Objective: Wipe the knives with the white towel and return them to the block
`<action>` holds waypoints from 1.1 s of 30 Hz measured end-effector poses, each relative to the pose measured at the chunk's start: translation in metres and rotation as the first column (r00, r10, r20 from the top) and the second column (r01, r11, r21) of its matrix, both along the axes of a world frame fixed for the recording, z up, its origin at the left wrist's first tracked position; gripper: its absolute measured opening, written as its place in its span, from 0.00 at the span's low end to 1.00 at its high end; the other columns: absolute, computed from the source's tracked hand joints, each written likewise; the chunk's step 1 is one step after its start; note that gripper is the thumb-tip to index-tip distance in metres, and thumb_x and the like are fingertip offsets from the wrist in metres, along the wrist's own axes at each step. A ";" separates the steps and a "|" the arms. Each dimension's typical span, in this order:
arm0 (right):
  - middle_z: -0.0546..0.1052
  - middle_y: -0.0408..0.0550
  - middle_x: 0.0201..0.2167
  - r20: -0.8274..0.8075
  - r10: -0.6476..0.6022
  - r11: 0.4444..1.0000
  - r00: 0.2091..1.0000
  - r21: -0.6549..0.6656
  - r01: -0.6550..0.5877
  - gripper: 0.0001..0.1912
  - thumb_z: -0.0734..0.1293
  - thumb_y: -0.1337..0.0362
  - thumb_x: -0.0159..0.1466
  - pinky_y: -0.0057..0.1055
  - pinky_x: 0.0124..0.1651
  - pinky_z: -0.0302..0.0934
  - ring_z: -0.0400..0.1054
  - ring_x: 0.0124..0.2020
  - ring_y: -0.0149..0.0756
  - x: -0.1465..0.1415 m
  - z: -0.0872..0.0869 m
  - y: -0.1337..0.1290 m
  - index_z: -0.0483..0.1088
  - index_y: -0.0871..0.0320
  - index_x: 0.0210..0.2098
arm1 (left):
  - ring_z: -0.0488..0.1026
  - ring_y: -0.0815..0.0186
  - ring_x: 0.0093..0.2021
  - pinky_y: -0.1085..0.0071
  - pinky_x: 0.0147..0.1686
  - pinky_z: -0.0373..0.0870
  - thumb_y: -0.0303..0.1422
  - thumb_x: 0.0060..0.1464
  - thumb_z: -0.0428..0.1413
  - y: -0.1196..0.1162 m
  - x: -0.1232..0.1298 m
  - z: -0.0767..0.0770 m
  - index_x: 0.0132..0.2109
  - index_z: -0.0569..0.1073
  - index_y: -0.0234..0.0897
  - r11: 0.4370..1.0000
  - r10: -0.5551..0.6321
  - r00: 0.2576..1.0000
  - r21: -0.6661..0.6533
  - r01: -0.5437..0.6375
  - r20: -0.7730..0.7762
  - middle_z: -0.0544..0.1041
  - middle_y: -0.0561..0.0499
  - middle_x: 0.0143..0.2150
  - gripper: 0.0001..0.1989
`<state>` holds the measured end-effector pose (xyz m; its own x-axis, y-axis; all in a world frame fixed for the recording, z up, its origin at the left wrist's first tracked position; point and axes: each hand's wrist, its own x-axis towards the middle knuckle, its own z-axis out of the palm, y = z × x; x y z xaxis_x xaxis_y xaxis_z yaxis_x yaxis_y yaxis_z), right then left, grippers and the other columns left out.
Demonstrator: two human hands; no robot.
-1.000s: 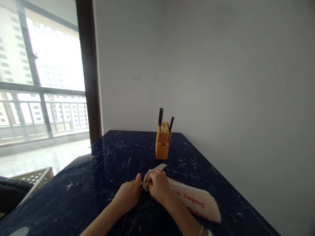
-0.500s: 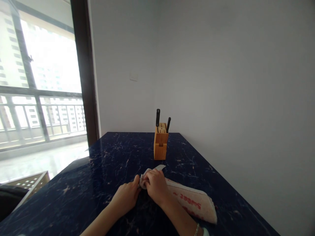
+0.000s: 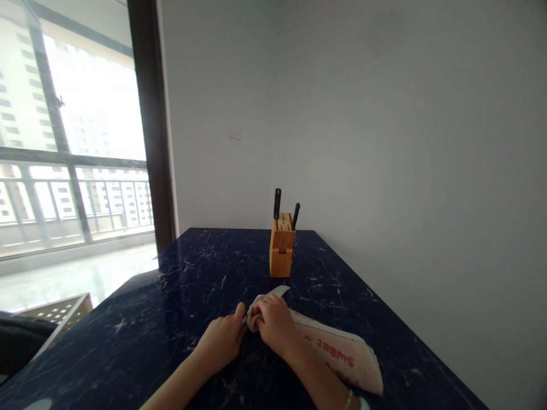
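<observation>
A knife's pale blade (image 3: 280,291) sticks out past my right hand, its tip toward the upper right. My left hand (image 3: 222,340) is closed at the other end, where the handle is hidden in the fingers. With my right hand (image 3: 274,322) I pinch a bunched part of a towel (image 3: 342,348) around the blade near the handle. The rest of the towel, white and pinkish with red lettering, trails to the right under my forearm and lies on the table.
A wooden knife block (image 3: 281,259) with two black-handled knives stands just beyond my hands on the dark blue marbled table (image 3: 205,262). Left of the table are a chair (image 3: 70,310) and a large window. A grey wall runs along the right.
The view has shifted slightly, so everything sits a little further right. Both hands keep their grip on knife and towel, with hardly any movement along the blade.
</observation>
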<state>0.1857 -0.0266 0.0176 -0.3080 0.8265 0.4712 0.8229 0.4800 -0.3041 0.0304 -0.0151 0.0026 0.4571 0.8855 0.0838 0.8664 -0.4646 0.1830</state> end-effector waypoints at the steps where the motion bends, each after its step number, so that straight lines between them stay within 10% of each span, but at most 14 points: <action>1: 0.71 0.41 0.32 0.000 0.001 1.000 1.000 0.000 -0.001 0.07 0.59 0.74 0.54 0.28 0.41 0.48 0.60 0.38 0.32 0.000 0.000 0.000 0.64 0.57 0.29 | 0.73 0.58 0.39 0.68 0.35 0.64 0.35 0.58 0.37 0.000 0.000 0.000 0.50 0.53 0.38 1.000 -0.002 1.000 0.000 0.002 0.002 0.75 0.45 0.39 0.14; 21: 0.70 0.49 0.36 0.270 -0.507 0.862 0.819 0.158 0.482 0.12 0.54 0.71 0.62 0.35 0.40 0.44 0.59 0.41 0.40 0.060 -0.004 0.023 0.67 0.55 0.37 | 0.73 0.60 0.34 0.71 0.31 0.61 0.40 0.57 0.40 -0.003 -0.005 0.000 0.44 0.59 0.39 0.999 0.047 0.982 0.007 -0.049 0.185 0.75 0.47 0.34 0.13; 33: 0.70 0.48 0.32 0.150 -0.634 0.766 0.759 0.261 0.588 0.10 0.56 0.73 0.60 0.36 0.37 0.41 0.57 0.38 0.40 0.074 0.007 0.021 0.67 0.55 0.33 | 0.52 0.74 0.09 0.77 0.10 0.48 0.58 0.47 0.36 0.009 -0.013 0.006 0.34 0.70 0.35 0.904 0.299 0.609 -0.423 0.066 0.734 0.57 0.61 0.11 0.32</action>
